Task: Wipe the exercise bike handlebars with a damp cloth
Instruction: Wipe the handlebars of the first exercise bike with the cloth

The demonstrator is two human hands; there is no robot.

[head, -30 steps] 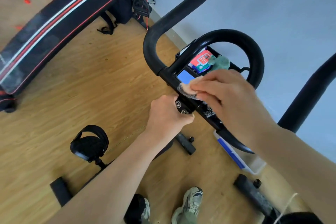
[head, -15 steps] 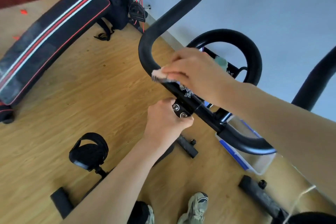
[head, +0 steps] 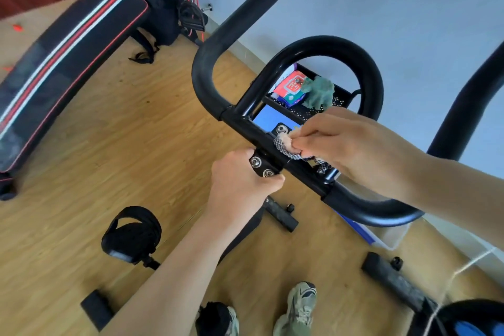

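Two hands work at the black handlebars (head: pixel 207 68): the right hand (head: pixel 354 144) pinches a checked cloth (head: pixel 283 146) against the middle of the crossbar, while the left hand (head: pixel 240 185) grips the bolted clamp (head: pixel 261 166) just below it. Under the bike a wood-plank floor (head: pixel 136 131) meets a pale blue wall (head: pixel 409 8), with a striped bench (head: pixel 68 43) at far left. Behind the bars a black perforated tray (head: pixel 338 98) holds a red packet (head: pixel 291 87), its print too small to read, and a green toy (head: pixel 323 91).
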